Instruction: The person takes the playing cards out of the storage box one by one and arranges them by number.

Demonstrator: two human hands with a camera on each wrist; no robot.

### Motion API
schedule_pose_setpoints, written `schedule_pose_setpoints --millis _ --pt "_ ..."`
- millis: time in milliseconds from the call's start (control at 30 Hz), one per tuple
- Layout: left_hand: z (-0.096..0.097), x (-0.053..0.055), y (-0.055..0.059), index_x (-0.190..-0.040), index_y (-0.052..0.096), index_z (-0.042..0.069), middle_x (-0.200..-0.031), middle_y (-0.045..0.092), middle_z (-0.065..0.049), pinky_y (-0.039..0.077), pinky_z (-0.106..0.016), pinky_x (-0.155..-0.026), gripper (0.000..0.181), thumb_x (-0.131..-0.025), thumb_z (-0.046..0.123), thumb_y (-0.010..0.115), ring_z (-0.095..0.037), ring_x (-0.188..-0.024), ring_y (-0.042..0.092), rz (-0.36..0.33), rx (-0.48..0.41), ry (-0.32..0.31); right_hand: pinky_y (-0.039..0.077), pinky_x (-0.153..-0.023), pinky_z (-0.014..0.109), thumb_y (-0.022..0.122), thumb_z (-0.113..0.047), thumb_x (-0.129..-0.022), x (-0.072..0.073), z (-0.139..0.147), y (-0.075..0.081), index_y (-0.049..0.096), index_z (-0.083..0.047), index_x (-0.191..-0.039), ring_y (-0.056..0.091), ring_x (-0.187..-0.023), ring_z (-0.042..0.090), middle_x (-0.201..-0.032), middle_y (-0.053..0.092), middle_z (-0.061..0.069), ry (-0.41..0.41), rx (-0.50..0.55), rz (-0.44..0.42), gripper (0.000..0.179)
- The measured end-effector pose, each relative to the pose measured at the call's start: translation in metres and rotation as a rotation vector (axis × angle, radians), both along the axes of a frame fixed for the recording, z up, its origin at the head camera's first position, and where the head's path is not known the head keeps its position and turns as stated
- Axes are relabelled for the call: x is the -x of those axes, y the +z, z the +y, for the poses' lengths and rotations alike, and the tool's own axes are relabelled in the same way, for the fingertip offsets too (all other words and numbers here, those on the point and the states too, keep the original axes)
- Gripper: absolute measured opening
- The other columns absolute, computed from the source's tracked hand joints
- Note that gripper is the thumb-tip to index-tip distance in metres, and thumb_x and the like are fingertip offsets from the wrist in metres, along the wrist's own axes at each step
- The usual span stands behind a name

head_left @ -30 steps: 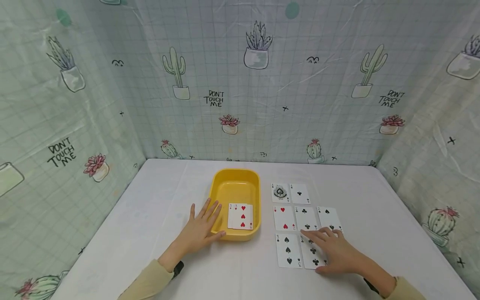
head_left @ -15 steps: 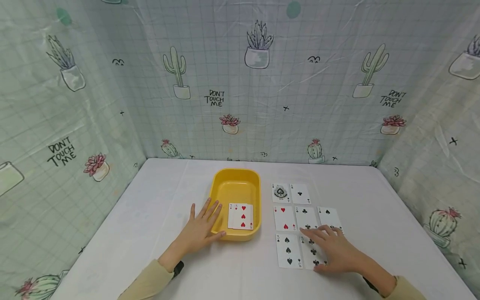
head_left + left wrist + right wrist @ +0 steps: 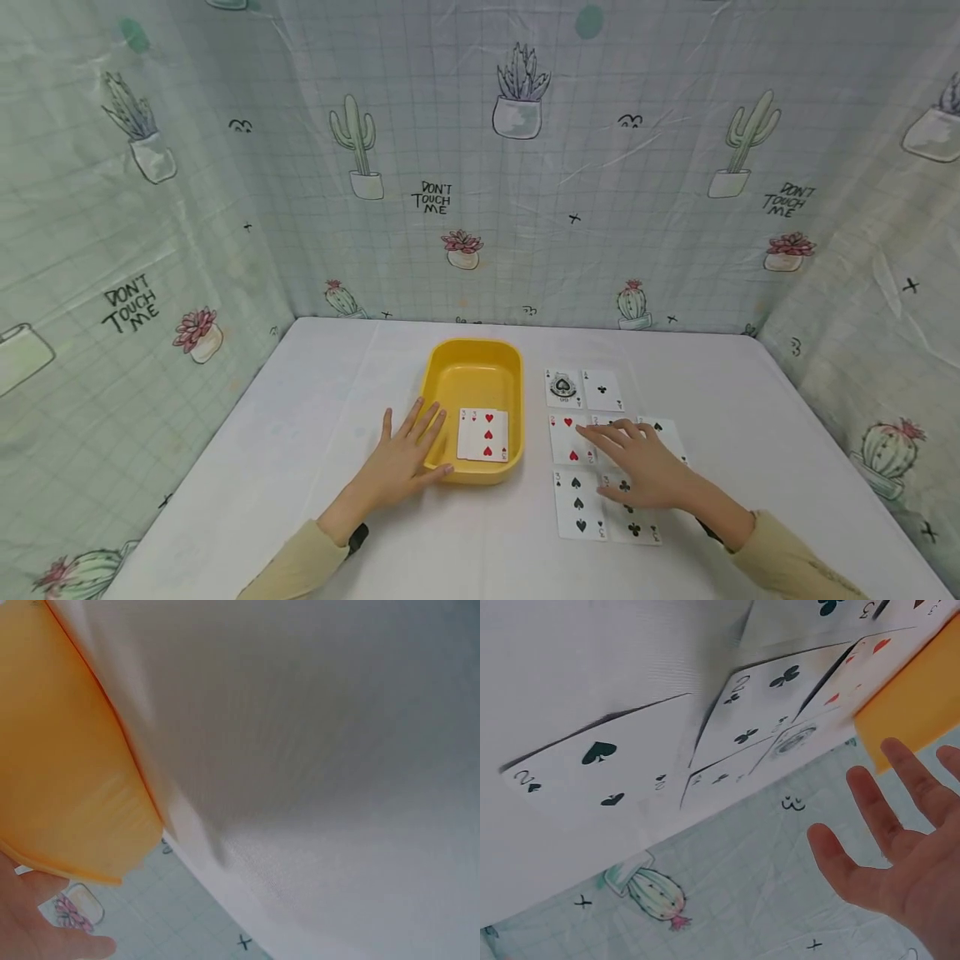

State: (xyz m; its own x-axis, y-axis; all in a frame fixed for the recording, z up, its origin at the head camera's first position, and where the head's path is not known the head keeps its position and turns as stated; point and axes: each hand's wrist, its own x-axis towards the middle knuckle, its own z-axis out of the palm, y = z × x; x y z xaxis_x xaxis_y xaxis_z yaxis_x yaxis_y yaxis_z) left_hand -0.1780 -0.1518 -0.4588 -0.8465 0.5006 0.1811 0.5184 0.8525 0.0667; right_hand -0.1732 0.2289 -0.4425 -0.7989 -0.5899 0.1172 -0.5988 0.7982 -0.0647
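My left hand rests on the left front rim of a yellow tray, fingers straight and spread. Inside the tray lie overlapping playing cards, a three of hearts on top. Over the cards at the right hovers my right hand, fingers loosely spread and holding nothing. Its fingertips overlap the two of hearts, and it mostly hides the two of clubs. Below it lie the three of spades and the three of clubs; the two of spades is at the right.
The ace of spades and ace of clubs form the far row of cards. All lie face up on a white-covered table. A cactus-print curtain hangs along the back and both sides.
My right hand has moved forward and left, from the two and three of clubs toward the two of hearts, uncovering more of the three of clubs. My left hand has stayed on the tray.
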Motion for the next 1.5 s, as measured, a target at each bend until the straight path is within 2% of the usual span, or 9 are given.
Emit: schedule_pose_setpoints --millis 133,500,600,800,967,1200,1500 --pt "0.001 0.000 0.001 -0.143 0.019 0.010 -0.148 0.022 -0.010 0.008 -0.067 -0.101 0.079 -0.085 0.062 0.037 -0.034 -0.138 0.012 -0.005 -0.002 -0.004 0.032 -0.092 0.054 0.065 -0.044 -0.074 0.008 -0.010 0.004 0.030 -0.025 -0.140 0.042 -0.114 0.022 -0.132 0.045 -0.004 0.049 0.038 0.044 0.077" --pt "0.001 0.000 0.003 -0.142 0.022 0.009 -0.148 0.023 -0.010 0.010 -0.067 -0.100 0.079 -0.084 0.061 0.039 -0.034 -0.138 0.014 0.011 0.002 -0.004 0.033 -0.094 0.053 0.060 -0.046 -0.079 0.033 -0.045 0.022 0.033 -0.024 -0.138 0.043 -0.115 0.023 -0.133 0.045 -0.001 0.066 0.058 0.090 0.069" --pt "0.000 -0.001 0.003 -0.142 0.022 0.009 -0.148 0.023 -0.011 0.010 -0.068 -0.100 0.079 -0.084 0.060 0.040 -0.034 -0.138 0.013 0.007 -0.008 -0.004 0.031 -0.096 0.053 0.057 -0.047 -0.081 0.038 -0.058 0.025 0.033 -0.021 -0.138 0.042 -0.117 0.026 -0.135 0.044 0.000 0.083 0.078 0.075 0.067" --pt "0.000 0.000 0.003 -0.142 0.021 0.010 -0.148 0.022 -0.010 0.008 -0.067 -0.101 0.078 -0.085 0.060 0.039 -0.034 -0.138 0.012 -0.002 -0.013 0.000 0.030 -0.097 0.051 0.051 -0.049 -0.084 0.045 -0.081 0.023 0.031 -0.020 -0.139 0.039 -0.119 0.024 -0.137 0.042 0.000 0.092 0.065 0.051 0.065" --pt "0.000 0.001 0.003 -0.142 0.023 0.010 -0.148 0.024 -0.010 0.010 -0.067 -0.100 0.078 -0.085 0.061 0.039 -0.034 -0.137 0.014 0.015 -0.012 -0.006 0.029 -0.098 0.053 0.052 -0.050 -0.083 0.049 -0.097 0.023 0.031 -0.022 -0.139 0.038 -0.119 0.023 -0.136 0.042 0.000 0.090 0.070 0.025 0.066" --pt "0.000 0.001 0.004 -0.142 0.021 0.010 -0.149 0.021 -0.009 0.010 -0.067 -0.100 0.078 -0.085 0.060 0.039 -0.034 -0.138 0.012 0.002 -0.009 -0.007 0.030 -0.097 0.053 0.053 -0.051 -0.082 0.058 -0.114 0.025 0.032 -0.020 -0.138 0.037 -0.120 0.024 -0.134 0.043 0.002 0.109 0.024 0.025 0.067" --pt "0.000 0.001 0.001 -0.143 0.020 0.011 -0.149 0.019 -0.009 0.009 -0.067 -0.101 0.079 -0.085 0.061 0.038 -0.033 -0.138 0.011 -0.002 0.002 0.001 0.027 -0.097 0.055 0.056 -0.052 -0.079 0.071 -0.135 0.017 0.034 -0.016 -0.137 0.037 -0.121 0.025 -0.134 0.044 0.005 0.134 -0.032 -0.029 0.072"
